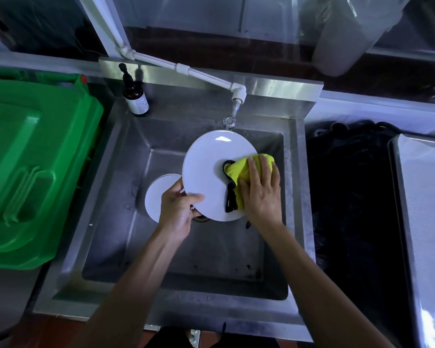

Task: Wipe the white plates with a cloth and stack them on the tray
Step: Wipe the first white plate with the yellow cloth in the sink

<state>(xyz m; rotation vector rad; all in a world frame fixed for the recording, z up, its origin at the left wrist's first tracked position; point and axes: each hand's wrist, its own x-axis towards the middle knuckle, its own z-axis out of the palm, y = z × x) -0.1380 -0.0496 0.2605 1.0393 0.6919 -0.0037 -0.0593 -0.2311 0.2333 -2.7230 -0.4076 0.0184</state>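
Our left hand (177, 209) grips the near edge of a white plate (206, 177) over the sink (111, 197), while our right hand (260, 192) presses the yellow cloth (239, 172) flat on it. We judge wiping is underway; next comes carrying it to the tray (427, 197) at right. Another plate (157, 194) waits below.

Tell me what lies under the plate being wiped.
Under the held plate, another white plate lies in the sink, partly covered. The drain beneath is mostly hidden.
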